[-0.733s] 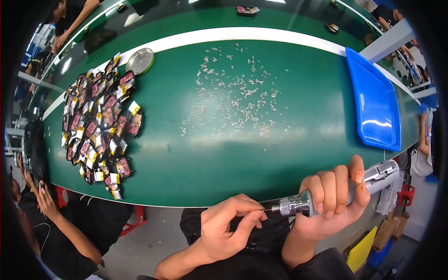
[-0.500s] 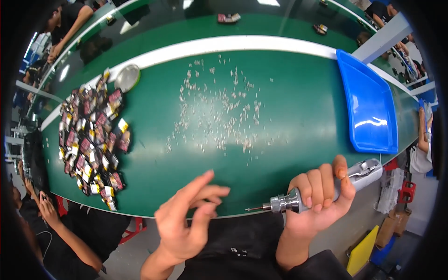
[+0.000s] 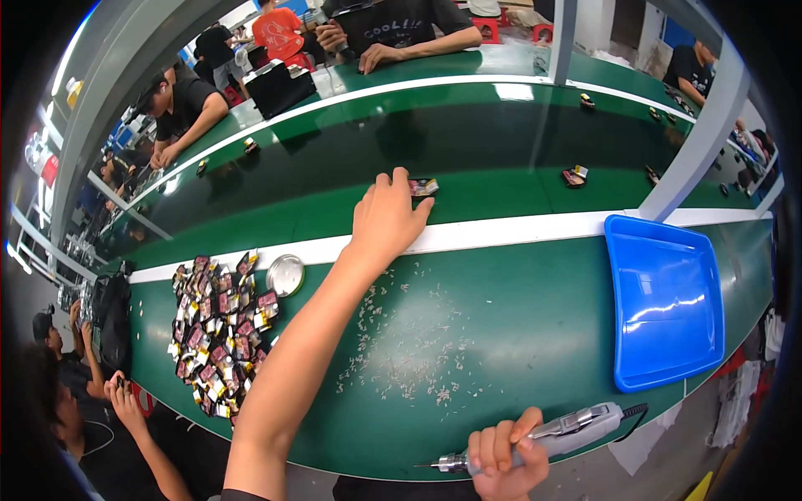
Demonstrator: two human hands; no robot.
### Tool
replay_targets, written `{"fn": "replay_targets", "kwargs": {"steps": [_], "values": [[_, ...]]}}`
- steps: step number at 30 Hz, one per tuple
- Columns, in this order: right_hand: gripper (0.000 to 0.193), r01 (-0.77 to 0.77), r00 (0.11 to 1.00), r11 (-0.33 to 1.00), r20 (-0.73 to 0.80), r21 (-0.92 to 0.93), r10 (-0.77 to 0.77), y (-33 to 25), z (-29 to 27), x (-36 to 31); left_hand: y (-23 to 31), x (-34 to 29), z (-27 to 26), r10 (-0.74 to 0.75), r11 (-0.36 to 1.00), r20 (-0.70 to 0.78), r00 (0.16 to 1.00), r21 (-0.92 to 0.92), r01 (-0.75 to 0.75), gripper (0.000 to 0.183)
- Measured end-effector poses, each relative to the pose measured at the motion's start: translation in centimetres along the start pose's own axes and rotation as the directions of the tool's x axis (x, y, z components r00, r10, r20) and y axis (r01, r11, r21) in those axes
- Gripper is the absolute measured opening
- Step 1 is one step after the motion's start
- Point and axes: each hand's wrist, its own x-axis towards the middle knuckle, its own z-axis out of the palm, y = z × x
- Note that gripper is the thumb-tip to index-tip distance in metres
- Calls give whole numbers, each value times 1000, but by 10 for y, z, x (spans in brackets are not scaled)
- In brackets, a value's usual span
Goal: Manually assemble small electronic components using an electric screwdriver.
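Note:
My left hand [image 3: 388, 215] reaches over the white rail to the far belt. Its thumb and fingers are apart beside a small black part with a reddish and white face [image 3: 423, 187]; whether they touch it is hard to tell. At the near edge, my right hand [image 3: 508, 455] is wrapped round a grey electric screwdriver [image 3: 576, 426], its thin bit pointing left. Under and beside my left forearm lies a heap of similar small black parts [image 3: 219, 334], with yellow and white bits. Many tiny pale pieces [image 3: 418, 351] are scattered over the green tabletop [image 3: 535, 317].
A blue tray [image 3: 668, 309] sits at the right, and a round metal dish [image 3: 286, 275] behind the heap. The white rail [image 3: 510, 230] and a grey post [image 3: 702, 125] stand between table and belt. More parts [image 3: 575, 176] lie on the belt. Other people work opposite and at the left.
My left hand has gone from near the screwdriver bit, forward across the table to the part on the belt. The view has tilted up. My right hand keeps hold of the screwdriver.

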Motion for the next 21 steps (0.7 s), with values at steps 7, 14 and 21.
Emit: {"fn": "replay_targets", "kwargs": {"steps": [7,14,21], "values": [[11,-74,997,990,19,116,72,-2,5,3,-12,26,26,191,972,117,974,118,-205,38],[12,-131,991,979,29,153,128,-2,7,-4,-27,-6,-2,368,928,40,929,53,-370,35],[9,-33,999,997,-20,74,35,-5,-9,-5,-5,-155,-105,528,839,152,836,-246,-485,50]]}}
